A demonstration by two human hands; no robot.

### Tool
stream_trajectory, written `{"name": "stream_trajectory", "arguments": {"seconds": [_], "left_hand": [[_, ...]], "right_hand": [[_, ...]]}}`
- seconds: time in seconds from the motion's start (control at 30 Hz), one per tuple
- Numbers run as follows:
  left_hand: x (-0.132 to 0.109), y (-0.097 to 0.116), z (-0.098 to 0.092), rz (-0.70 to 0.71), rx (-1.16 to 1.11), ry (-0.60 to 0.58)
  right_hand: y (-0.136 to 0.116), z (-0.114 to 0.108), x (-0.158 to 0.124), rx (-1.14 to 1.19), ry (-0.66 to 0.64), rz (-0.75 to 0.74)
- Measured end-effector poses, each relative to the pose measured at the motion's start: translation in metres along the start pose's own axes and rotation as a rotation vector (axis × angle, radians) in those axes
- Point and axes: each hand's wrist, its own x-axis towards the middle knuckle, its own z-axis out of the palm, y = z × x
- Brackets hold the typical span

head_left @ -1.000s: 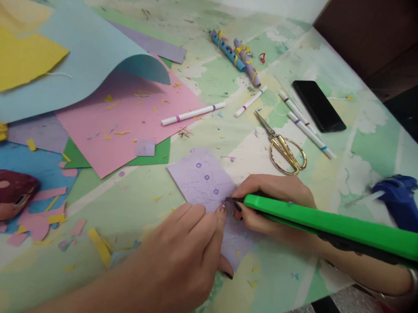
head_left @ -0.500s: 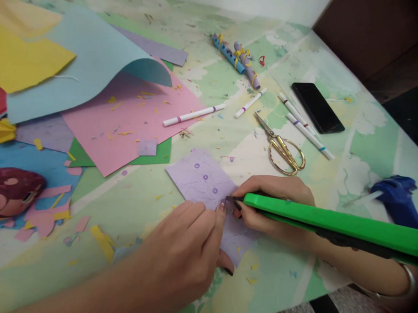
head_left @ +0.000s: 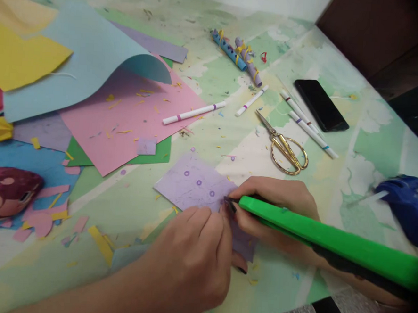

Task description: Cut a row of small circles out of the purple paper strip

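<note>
A small lilac paper sheet point(head_left: 189, 183) with a few punched ring marks lies near the table's front edge. My left hand point(head_left: 192, 257) is curled over its near edge, fingers on top and a dark-nailed thumb tip showing below, gripping the sheet. My right hand point(head_left: 280, 198) is closed round the front of a long green tool point(head_left: 331, 244). The tool's dark tip sits on the sheet beside my left fingertips, and its rear runs off to the lower right.
Gold scissors point(head_left: 283, 149), several white markers point(head_left: 193, 113), a black phone point(head_left: 320, 105) and two rolled paper tubes point(head_left: 236, 54) lie beyond. Pink point(head_left: 126, 118), light blue point(head_left: 76, 58), yellow and green sheets cover the left. A blue object point(head_left: 402, 201) sits right. Paper scraps are scattered about.
The lilac sheet has turned and slid a little to the left under the tool's tip. My left hand has shifted right along its near edge. The right hand still holds the green tool.
</note>
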Motion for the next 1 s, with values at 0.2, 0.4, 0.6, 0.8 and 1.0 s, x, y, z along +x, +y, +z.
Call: {"name": "stream_trajectory", "arguments": {"seconds": [0.2,0.4,0.6,0.8,1.0], "left_hand": [[-0.001,-0.001,-0.002,0.032,0.029,-0.054],[0.0,-0.012,-0.017,0.049,-0.082,-0.174],[0.003,-0.014,-0.021,0.048,-0.106,-0.152],[0.002,-0.015,-0.021,0.029,-0.106,-0.131],[0.002,-0.01,-0.023,0.05,-0.084,-0.227]], "right_hand": [[0.001,0.002,-0.002,0.044,0.006,0.049],[0.0,0.0,-0.005,0.054,-0.003,0.069],[-0.001,0.0,-0.003,0.055,0.02,0.062],[0.001,0.002,-0.003,0.065,0.019,0.049],[0.002,0.004,-0.003,0.036,0.054,0.01]]}}
